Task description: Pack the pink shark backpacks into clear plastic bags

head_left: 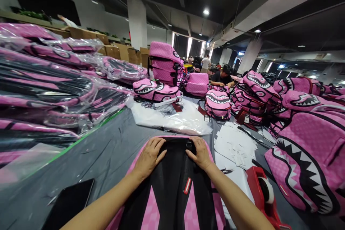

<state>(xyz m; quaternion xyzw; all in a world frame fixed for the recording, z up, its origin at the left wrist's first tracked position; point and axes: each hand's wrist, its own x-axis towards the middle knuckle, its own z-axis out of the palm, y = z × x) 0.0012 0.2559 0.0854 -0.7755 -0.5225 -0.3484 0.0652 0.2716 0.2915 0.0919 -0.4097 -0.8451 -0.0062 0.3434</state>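
Observation:
A pink and black backpack [176, 172] lies on the grey tabletop right in front of me, with its black straps side facing up. My left hand [151, 156] rests on its upper left edge, fingers laid over the rim and thumb spread out. On the upper right edge lies my right hand [201, 152], beside a small black buckle [189, 145], its fingers also apart. Both hands touch the backpack without a visible tight grip. A small red and white piece [187, 185] lies on the right black strap; I cannot tell what it is.
Bagged pink backpacks [43, 79] are piled at left. A black phone [70, 201] lies at front left, a red tape dispenser [262, 197] at right. Beyond are clear plastic bags [169, 116], white tags [234, 143], shark-mouth backpacks [304, 172] and a seated person [222, 77].

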